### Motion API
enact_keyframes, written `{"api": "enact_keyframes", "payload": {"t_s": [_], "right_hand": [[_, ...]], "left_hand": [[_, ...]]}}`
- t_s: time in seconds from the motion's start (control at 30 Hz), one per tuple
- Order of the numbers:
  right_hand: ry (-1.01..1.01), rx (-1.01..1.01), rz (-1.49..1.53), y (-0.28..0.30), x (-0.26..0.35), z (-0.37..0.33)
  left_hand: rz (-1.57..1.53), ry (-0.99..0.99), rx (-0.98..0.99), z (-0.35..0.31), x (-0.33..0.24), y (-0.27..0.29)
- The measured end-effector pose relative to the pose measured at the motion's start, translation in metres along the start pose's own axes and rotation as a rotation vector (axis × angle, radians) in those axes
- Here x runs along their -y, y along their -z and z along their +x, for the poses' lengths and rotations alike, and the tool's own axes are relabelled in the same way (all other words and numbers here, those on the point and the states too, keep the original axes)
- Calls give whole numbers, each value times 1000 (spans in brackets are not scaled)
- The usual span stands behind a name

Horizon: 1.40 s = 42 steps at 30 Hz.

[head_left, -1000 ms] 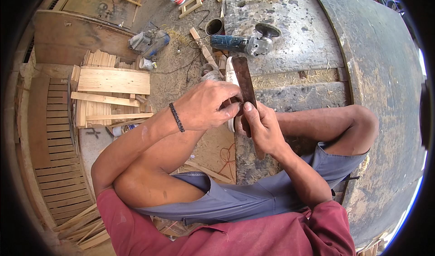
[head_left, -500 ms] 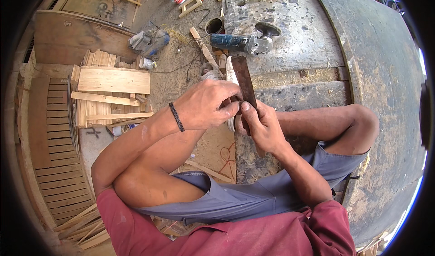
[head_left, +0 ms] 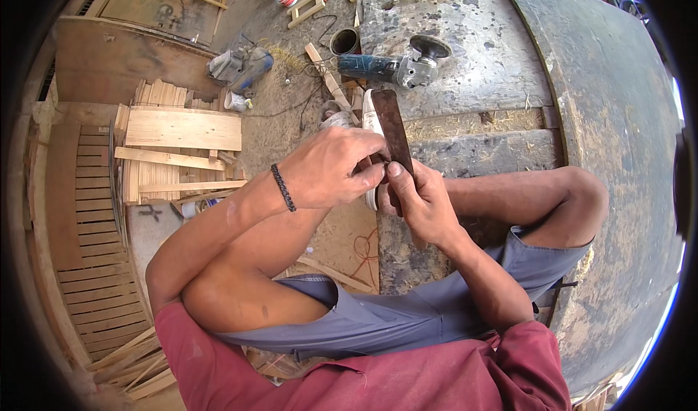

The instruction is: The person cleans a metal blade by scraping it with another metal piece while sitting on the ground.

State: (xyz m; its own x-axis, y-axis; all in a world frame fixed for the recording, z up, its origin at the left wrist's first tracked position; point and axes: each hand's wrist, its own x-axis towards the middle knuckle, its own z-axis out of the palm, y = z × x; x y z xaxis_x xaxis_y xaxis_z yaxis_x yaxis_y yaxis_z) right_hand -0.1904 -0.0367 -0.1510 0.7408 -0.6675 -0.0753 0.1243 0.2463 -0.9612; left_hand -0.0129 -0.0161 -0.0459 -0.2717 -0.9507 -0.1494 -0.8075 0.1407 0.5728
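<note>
A dark brown, rusty-looking flat strip [head_left: 392, 120] stands slanted in front of me; its far end is broad and square. My right hand [head_left: 422, 202] is closed around its near part, thumb along its left edge. Fingers bent into a pinch, my left hand [head_left: 331, 165] meets the strip's left edge beside the right thumb. Whatever lies between those fingertips is hidden or too small to make out. Behind the strip shows part of a white shoe [head_left: 371, 114].
An angle grinder [head_left: 392, 68] with a blue body lies on the stained workbench [head_left: 487, 55], beside a dark open can [head_left: 345, 42]. Cut boards [head_left: 183, 129] are stacked at left. A dusty power tool [head_left: 240, 66] and cords lie on the floor. My bent legs frame my hands.
The strip's near end, below my right hand, shows slightly less than before. Both hands otherwise keep nearly the same place and grip.
</note>
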Motion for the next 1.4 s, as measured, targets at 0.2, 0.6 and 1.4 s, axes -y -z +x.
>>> {"api": "enact_keyframes", "payload": {"t_s": [0.2,0.6,1.4], "right_hand": [[8,-8,-23,0,-1,-1],[3,-1,-38,0,-1,0],[31,-13,-93,-2,-2,3]], "left_hand": [[-13,25,1,-1,-1,-1],[1,73,24,0,-2,1],[37,-20,-53,-1,4,1]]}}
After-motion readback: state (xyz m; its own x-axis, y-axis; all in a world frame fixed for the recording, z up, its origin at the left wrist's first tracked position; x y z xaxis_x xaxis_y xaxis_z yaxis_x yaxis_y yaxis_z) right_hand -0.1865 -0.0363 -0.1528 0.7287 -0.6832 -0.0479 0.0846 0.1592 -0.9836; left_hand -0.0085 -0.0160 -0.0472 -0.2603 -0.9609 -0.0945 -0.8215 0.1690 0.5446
